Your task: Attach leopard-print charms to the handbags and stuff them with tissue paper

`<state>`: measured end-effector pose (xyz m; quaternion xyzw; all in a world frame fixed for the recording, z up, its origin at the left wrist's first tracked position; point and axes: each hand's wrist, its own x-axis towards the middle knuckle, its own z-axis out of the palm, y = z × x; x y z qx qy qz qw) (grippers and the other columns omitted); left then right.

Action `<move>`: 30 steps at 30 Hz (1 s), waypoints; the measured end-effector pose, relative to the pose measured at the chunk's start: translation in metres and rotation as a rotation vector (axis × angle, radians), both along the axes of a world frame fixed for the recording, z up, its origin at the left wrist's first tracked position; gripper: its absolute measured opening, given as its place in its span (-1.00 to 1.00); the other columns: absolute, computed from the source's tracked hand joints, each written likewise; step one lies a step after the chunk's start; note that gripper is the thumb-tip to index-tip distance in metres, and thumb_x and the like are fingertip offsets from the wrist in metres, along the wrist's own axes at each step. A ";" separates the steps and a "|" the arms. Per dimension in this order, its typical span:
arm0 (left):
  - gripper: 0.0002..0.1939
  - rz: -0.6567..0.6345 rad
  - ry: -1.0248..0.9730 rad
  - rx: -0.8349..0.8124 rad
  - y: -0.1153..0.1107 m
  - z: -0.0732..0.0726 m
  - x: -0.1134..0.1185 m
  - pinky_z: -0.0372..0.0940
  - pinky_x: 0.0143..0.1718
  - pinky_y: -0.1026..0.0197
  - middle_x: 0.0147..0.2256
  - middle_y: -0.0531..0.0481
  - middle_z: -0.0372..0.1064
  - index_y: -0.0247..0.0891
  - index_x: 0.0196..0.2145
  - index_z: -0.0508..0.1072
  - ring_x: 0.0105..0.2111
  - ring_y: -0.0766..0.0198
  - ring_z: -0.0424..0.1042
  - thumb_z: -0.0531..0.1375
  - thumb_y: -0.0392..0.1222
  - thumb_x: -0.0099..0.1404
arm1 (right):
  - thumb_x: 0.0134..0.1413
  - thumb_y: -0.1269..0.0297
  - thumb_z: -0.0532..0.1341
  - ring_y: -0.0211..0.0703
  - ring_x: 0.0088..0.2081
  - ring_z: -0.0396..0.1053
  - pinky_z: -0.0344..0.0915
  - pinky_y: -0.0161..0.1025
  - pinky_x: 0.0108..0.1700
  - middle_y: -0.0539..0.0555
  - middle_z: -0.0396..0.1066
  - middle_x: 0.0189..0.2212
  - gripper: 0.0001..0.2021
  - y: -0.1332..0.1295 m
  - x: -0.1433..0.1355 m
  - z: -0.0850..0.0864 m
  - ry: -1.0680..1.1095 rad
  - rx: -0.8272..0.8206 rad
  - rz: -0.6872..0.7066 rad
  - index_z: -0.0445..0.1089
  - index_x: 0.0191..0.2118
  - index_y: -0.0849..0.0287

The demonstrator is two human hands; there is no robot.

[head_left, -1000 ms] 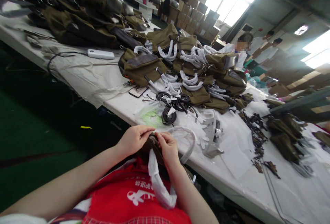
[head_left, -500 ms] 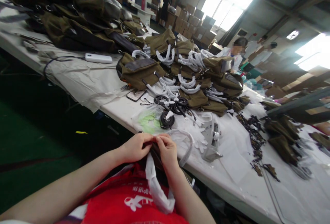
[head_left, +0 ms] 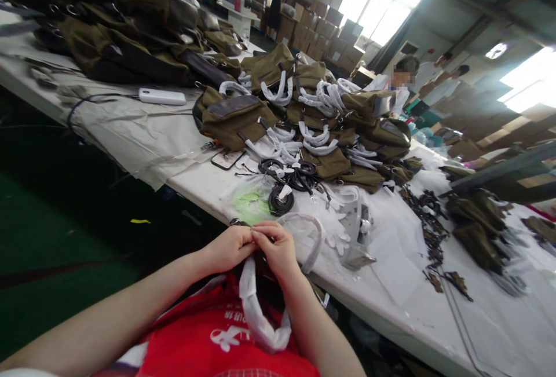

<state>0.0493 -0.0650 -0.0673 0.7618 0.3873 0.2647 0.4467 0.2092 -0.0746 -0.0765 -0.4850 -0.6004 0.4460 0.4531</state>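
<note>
My left hand (head_left: 226, 245) and my right hand (head_left: 277, 244) meet at the table's near edge, fingers pinched together on the top part of a dark handbag (head_left: 264, 273) in my lap. Fingertips touch, and the small part between them is hidden. One bag handle (head_left: 256, 310), wrapped in white paper, hangs down over my red apron (head_left: 186, 345). The other wrapped handle (head_left: 316, 244) arches onto the table to the right. Just beyond my hands lie coiled black straps (head_left: 281, 198) and a pale green item in clear plastic (head_left: 251, 204).
Olive bags with wrapped handles (head_left: 278, 96) are heaped across the white table (head_left: 403, 307). A phone (head_left: 226, 159), a white power bank (head_left: 161, 97), a grey metal tape dispenser (head_left: 358, 238) and dark strap pieces (head_left: 428, 232) lie around. Other people stand farther back.
Both hands have shifted slightly left, still together on the handbag. My right-hand fingers lie more over the left fingertips. The hanging handle moved a little left.
</note>
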 end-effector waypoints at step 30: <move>-0.71 0.186 0.017 0.167 -0.003 0.007 -0.019 0.23 0.11 0.06 0.05 -0.12 0.38 -0.15 -0.28 0.63 0.04 0.07 0.34 0.10 -0.08 0.34 | 0.13 0.30 0.17 -0.14 -0.25 0.36 0.26 -0.24 -0.14 0.03 0.44 -0.37 -0.86 -0.013 0.004 -0.003 -0.123 -0.069 0.071 0.48 -0.36 0.13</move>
